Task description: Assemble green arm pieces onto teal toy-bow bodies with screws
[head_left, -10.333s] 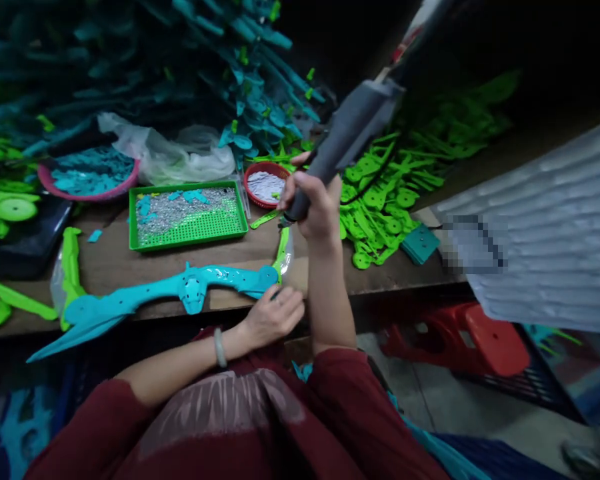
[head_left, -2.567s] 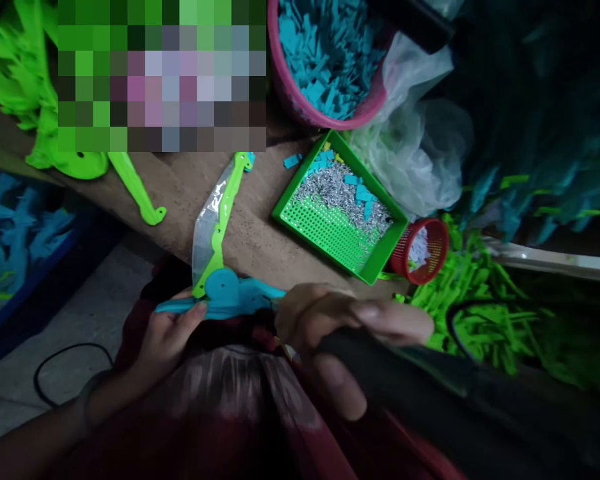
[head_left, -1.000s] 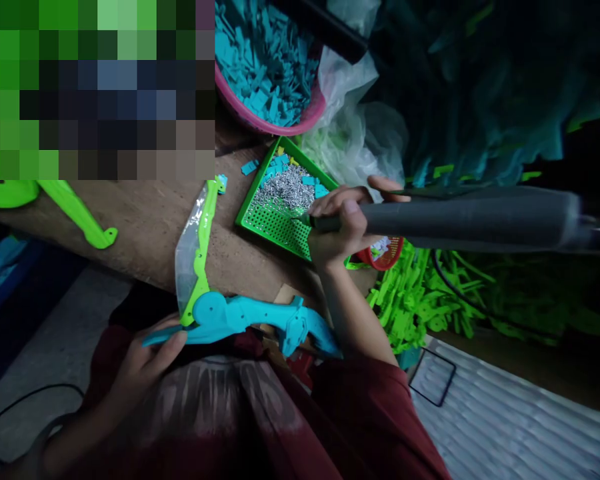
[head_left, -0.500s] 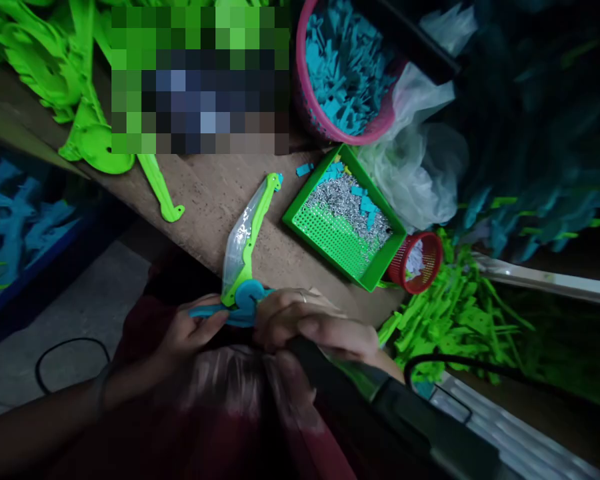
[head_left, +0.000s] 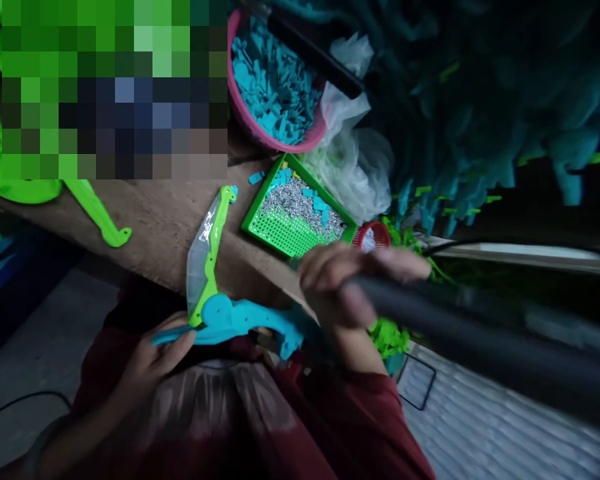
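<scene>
My left hand [head_left: 163,353] grips the left end of a blue plastic handle piece [head_left: 230,320] between thumb and fingers, low over my lap. At the handle's round end, a bright green arm [head_left: 211,267] with a clear plastic blade [head_left: 199,267] slants up over the table; it seems joined to the handle, though the joint is partly hidden. My right hand [head_left: 340,280] is closed around a dark, long-bodied electric screwdriver [head_left: 460,320], blurred by motion, to the right of the handle and apart from it. The screwdriver's tip cannot be seen.
A green tray [head_left: 275,240] holds small metal screws and blue bits. Beyond it stand a pink basket [head_left: 234,73] of blue pieces and a plastic bag [head_left: 360,173]. A small red basket [head_left: 384,233] is at right. Green parts [head_left: 97,213] lie at left on the wooden table [head_left: 150,227].
My right hand has lifted off the blue handle and swung right and up with the screwdriver, uncovering the handle's right part. My left hand keeps its hold. The view has shifted right.
</scene>
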The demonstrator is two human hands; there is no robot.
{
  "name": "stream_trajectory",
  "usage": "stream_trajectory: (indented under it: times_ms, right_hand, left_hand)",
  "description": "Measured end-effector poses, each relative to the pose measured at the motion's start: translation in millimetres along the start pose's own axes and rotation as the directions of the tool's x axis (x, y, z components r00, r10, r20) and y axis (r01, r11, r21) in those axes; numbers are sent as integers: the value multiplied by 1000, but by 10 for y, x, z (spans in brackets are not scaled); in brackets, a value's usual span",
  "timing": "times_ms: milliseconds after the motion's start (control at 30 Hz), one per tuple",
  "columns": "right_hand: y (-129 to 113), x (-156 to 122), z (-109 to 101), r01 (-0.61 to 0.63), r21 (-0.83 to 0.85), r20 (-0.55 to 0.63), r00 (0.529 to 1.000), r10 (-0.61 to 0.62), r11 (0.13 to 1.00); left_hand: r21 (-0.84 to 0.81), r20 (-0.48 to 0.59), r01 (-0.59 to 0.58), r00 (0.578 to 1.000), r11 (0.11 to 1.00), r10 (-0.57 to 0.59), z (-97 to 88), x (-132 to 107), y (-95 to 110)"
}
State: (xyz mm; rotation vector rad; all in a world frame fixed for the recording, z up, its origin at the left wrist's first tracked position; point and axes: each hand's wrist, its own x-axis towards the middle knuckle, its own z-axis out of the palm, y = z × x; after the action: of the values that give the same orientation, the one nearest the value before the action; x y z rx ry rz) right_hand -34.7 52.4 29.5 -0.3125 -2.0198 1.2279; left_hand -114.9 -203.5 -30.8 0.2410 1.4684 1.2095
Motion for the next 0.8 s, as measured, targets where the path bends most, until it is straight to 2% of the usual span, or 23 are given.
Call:
stream_trajectory:
  times_ms: [33, 67, 100, 133, 233, 400, 533, 667, 733, 800]
  right_hand:
    - [149, 96, -57, 115, 29, -243, 964, -104, 993]
    - [297, 181, -98, 137, 26, -388, 914, -117, 990]
    - [431, 248, -124, 142, 21, -486, 866, -114, 990]
    - [541, 293, -138, 105, 16, -524, 848, -81, 994]
    - [704, 311, -142, 45, 6, -526, 850, -36, 999]
    - [667, 248, -122, -1, -39, -475, 880, -18, 999]
    - [686, 252, -119, -2, -12, -463, 886, -4, 1000]
    - [738, 304, -137, 42, 48, -450, 893, -16, 998]
    - [635, 326, -119, 58, 11, -477, 878, -46, 998]
    - [369, 290, -63, 61, -25, -490, 869, -66, 998]
  left_hand:
    - [-8, -15, 30, 999, 1000, -30, 10, -10, 14]
    - [-14, -35, 55, 998, 998, -56, 19, -15, 29]
    - [-16, -47, 77, 996, 997, -78, 24, -16, 43]
    - [-14, -46, 84, 995, 996, -85, 26, -14, 54]
    - [-15, -37, 79, 996, 997, -80, 21, -11, 65]
    - [-50, -177, 162, 970, 986, -168, 42, -63, 81]
    - [-22, -133, 152, 979, 988, -154, 3, -81, 58]
    - [35, -56, 75, 996, 997, -73, -115, -46, -78]
    - [56, -48, 25, 999, 998, -23, -131, -24, -128]
    - [47, -51, -5, 999, 999, 7, -98, -6, -130]
